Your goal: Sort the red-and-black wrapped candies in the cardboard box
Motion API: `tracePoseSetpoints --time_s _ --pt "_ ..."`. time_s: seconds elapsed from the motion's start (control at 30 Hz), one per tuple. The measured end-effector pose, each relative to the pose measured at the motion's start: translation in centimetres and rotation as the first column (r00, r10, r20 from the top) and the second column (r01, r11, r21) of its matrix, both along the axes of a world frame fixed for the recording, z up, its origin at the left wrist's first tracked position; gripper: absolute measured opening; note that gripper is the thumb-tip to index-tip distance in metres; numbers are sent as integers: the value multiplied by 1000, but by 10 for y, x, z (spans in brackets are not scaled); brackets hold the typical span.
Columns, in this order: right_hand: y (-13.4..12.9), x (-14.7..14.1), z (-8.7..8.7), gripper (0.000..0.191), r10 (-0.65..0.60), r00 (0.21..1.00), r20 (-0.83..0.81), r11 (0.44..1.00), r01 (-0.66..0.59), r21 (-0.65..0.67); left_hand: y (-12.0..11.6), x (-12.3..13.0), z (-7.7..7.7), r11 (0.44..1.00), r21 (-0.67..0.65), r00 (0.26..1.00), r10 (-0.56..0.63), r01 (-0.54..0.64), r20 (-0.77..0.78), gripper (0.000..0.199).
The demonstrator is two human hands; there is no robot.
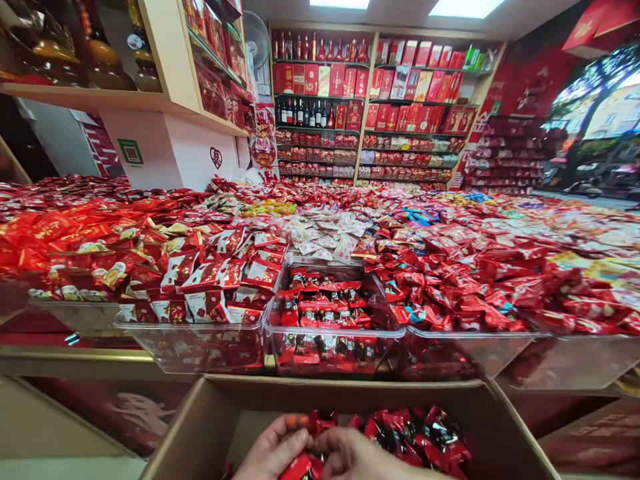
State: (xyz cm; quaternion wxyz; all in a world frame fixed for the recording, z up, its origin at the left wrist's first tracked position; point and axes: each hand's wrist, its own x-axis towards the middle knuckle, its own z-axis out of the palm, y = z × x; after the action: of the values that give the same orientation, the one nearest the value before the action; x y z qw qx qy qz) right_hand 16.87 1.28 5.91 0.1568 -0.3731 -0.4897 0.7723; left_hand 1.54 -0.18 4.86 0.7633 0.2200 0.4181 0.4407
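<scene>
Both hands are low in the view, inside an open cardboard box (345, 385). My left hand (273, 450) is closed around red wrapped candy packets (301, 467), its thumb and fingers curled over them. Right beside it, my right hand (357, 455) has its fingers bent in onto the same packets, partly hiding them. More red-and-black wrapped candies (400, 430) lie loose in the box, to the right of the hands. Just beyond the box stands a clear plastic bin (335, 331), with similar red-and-black packets lined up in rows inside.
Clear bins heaped with red-and-white packets (207, 280) and red packets (450, 287) flank the middle bin. White packets (325, 237) are piled behind it. Shelves (367, 100) of boxes and bottles line the back wall. A cabinet (170, 60) overhangs the left side.
</scene>
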Motion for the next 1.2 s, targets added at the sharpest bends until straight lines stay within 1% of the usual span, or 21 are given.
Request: tracePoseSetpoints --time_s 0.07,0.1,0.17,0.23,0.3,0.33,0.4,0.43,0.5,0.57,0.63,0.67,0.7,0.8,0.9,0.97,1.03,1.13,1.2 --pt "1 6 8 44 -97 994 42 995 99 -31 -3 1 17 993 -57 995 101 -100 7 18" --pt "0 9 12 42 -144 988 55 989 146 -35 -3 2 24 991 -84 995 103 -103 -2 20" --pt "1 14 18 37 -183 982 55 982 185 -37 -3 2 31 987 -96 991 130 -132 -27 24" --pt "2 17 22 33 -196 980 45 980 197 -25 -2 0 31 983 -94 987 156 -160 -48 28" --pt "5 19 24 31 -215 976 40 976 216 -15 1 -4 27 973 -91 975 206 -214 -86 27" --pt "6 19 25 30 -235 971 44 972 236 -2 2 -6 25 967 -91 968 227 -237 -109 26" --pt "7 18 26 27 -298 953 62 955 297 29 4 -8 23 965 -103 964 226 -241 -140 24" --pt "8 18 26 25 -329 942 66 944 327 43 4 -9 23 969 -115 969 202 -219 -145 23" --pt "8 17 24 23 -379 923 58 925 376 63 2 -8 26 984 -139 988 93 -109 -120 23" --pt "7 16 21 24 -400 916 30 914 397 85 -3 -5 29 988 -144 996 -70 60 -61 24" --pt "5 15 16 24 -419 908 10 903 415 116 -8 -3 32 971 -118 977 -211 209 -10 26" --pt "4 15 13 25 -423 906 5 899 419 128 -10 -2 32 965 -101 969 -245 243 -5 27" --pt "3 15 10 25 -426 905 4 897 421 137 -12 -1 31 965 -86 968 -250 247 -17 26" --pt "-1 14 7 26 -402 916 -6 903 397 165 -12 0 26 981 -77 979 -183 177 -84 21" --pt "-5 11 9 26 -344 939 -9 925 341 170 -11 -1 24 987 -86 983 -142 132 -115 18" --pt "-7 9 11 25 -283 959 -3 948 280 150 -10 -1 25 990 -75 986 -126 118 -109 14" --pt "-9 8 11 22 -236 972 15 960 231 158 -10 0 27 994 -59 990 -103 97 -101 11" --pt "-10 5 11 20 -242 969 47 948 226 222 -12 0 29 995 -52 994 -85 82 -70 9" --pt "-11 3 11 21 -263 964 40 943 247 223 -12 0 30 995 -60 997 -75 74 -15 11"
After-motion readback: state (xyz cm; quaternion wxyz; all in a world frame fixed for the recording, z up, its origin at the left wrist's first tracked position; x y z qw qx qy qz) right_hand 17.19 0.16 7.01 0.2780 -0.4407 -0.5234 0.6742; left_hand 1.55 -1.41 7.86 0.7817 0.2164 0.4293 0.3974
